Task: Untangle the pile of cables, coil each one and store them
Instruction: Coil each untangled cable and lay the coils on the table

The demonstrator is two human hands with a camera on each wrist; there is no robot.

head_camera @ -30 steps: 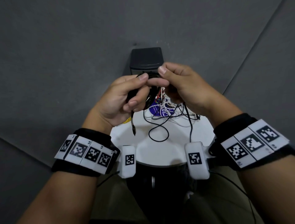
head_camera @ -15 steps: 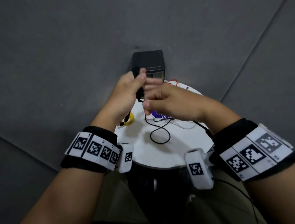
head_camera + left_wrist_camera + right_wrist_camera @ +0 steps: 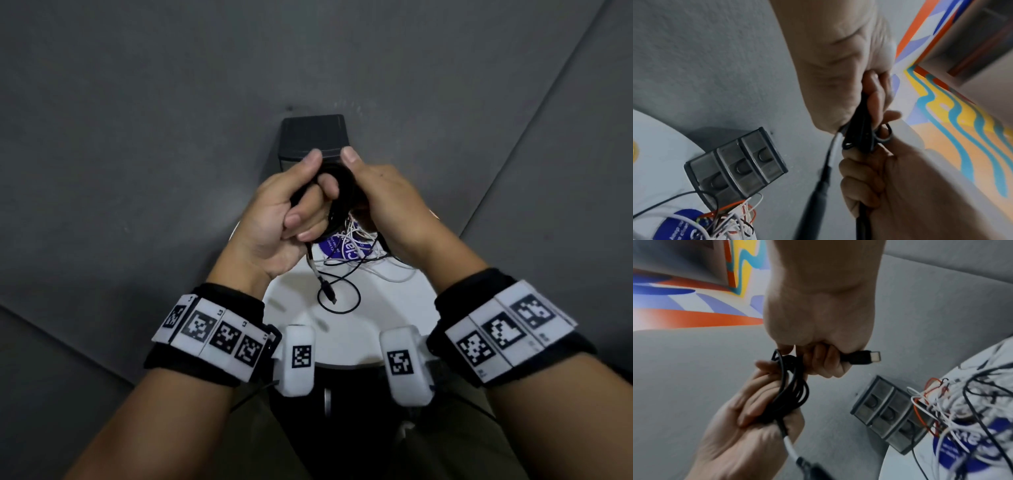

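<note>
Both hands hold a coiled black cable (image 3: 344, 192) in the air above the round white table (image 3: 342, 329). My left hand (image 3: 315, 181) grips the loops (image 3: 791, 394); a white-sleeved end with a black plug (image 3: 328, 294) hangs from it. My right hand (image 3: 363, 185) sits on the right side of the coil, thumb up next to the left thumb, and its curled fingers hold the cable's other plug (image 3: 865, 359). A tangled pile of white, black and red cables (image 3: 356, 246) lies on the table under the hands.
A small dark box with three drawers (image 3: 735, 167) stands at the table's far edge, behind the pile. A blue round label (image 3: 342, 248) lies under the wires. A thin black loop (image 3: 339, 298) lies on the table's near half. Grey carpet surrounds the table.
Half a second ago the right hand was crossed low in front of the left. It has come back up beside the left thumb, and the coil is bunched between both hands.
</note>
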